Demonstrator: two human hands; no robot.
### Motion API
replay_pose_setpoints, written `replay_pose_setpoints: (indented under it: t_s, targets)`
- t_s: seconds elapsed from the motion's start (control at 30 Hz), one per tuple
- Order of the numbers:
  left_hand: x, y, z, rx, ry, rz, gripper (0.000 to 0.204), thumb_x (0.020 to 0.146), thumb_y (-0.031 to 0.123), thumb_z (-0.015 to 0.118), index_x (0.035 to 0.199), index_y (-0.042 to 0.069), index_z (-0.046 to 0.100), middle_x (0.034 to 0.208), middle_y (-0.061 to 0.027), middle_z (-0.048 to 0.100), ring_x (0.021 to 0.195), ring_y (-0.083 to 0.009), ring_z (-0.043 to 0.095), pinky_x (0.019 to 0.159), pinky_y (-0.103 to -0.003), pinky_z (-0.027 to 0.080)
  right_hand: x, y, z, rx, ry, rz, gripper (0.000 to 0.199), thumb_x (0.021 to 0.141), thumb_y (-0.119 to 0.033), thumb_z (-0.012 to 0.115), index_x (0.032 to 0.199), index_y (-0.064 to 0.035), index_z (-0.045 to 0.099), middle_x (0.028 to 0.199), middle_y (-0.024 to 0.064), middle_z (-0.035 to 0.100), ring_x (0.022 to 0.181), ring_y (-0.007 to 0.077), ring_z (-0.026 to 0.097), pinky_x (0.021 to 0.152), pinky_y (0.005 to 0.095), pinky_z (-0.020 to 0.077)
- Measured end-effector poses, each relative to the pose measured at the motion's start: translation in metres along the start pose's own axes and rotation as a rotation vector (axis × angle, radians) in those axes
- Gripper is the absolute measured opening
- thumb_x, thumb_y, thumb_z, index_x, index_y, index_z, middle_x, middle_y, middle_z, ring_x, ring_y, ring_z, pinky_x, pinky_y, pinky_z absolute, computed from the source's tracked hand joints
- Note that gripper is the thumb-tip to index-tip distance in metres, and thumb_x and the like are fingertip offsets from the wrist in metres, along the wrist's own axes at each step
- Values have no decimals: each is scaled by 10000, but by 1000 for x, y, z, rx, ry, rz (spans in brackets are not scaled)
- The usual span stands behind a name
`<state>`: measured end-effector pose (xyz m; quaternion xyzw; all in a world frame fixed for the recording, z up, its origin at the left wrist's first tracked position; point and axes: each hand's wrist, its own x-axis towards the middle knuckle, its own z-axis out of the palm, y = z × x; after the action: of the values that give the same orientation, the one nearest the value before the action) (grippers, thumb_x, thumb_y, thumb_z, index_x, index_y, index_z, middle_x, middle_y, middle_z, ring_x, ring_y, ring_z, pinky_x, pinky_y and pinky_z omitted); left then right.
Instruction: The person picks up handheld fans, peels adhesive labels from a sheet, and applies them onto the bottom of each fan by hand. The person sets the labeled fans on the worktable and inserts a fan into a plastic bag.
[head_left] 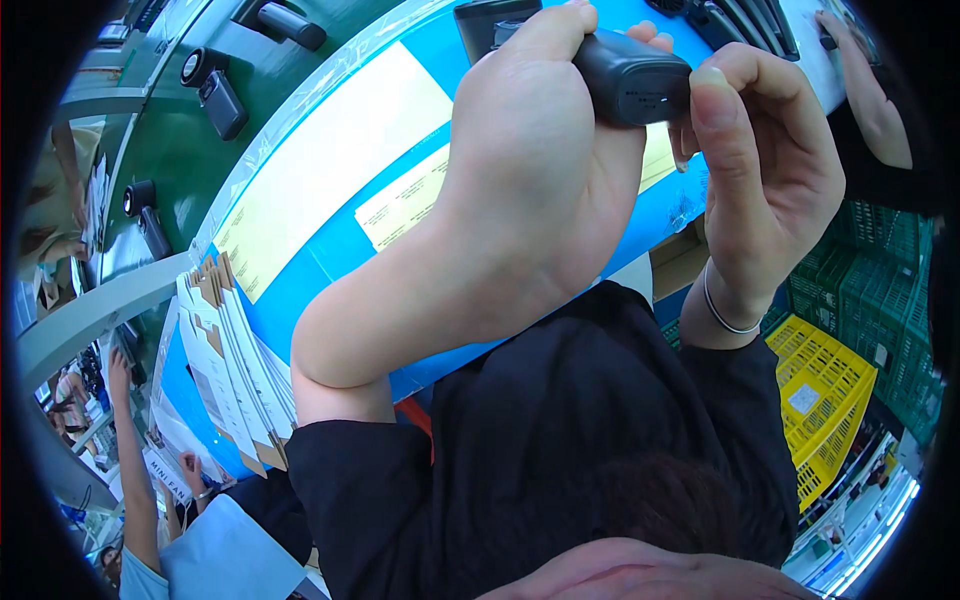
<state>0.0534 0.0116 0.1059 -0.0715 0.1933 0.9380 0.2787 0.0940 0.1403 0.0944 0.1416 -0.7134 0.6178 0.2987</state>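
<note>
Both hands on a dark grey handheld device, held up over the blue worktable. Left hand wraps it from the left, fingers curled tight around the body, thumb along the top edge. Right hand pinches the right end, thumb flat on the end face, fingers closed behind. A stack of flat cardboard sleeves stands at the table's left edge. Similar black devices lie on the green conveyor. Yellow crate sits lower right.
</note>
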Motion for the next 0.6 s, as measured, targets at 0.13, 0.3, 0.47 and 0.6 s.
replay_pose_setpoints:
  t_s: [0.13,0.3,0.47,0.6]
  targets:
    - [2,-2,2,4,-3,-7,221,943,121,453,1055,-55,383,1010,-181,489,944,-220,519,886,-332,460,1,-3,-2,-36,9,3,129,903,-20,585,993,72,570,798,55,589,629,63,524,568,172,409]
    - [3,0,0,10,8,14,216,943,119,448,1053,-55,381,1008,-180,488,941,-220,518,884,-333,460,1,0,2,-46,6,1,127,899,-13,590,992,70,571,803,53,591,637,60,524,585,166,404]
    - [0,0,4,33,23,37,211,943,117,442,1051,-54,380,1006,-180,487,937,-221,516,883,-335,459,1,-2,6,-60,18,-3,133,878,-8,624,976,69,578,810,46,588,670,51,524,628,160,415]
    - [-3,2,14,26,67,71,207,944,115,438,1049,-54,379,1004,-180,486,934,-221,515,882,-336,459,4,11,10,-168,1,6,301,856,-20,662,1086,58,483,810,62,604,732,65,554,700,175,448]
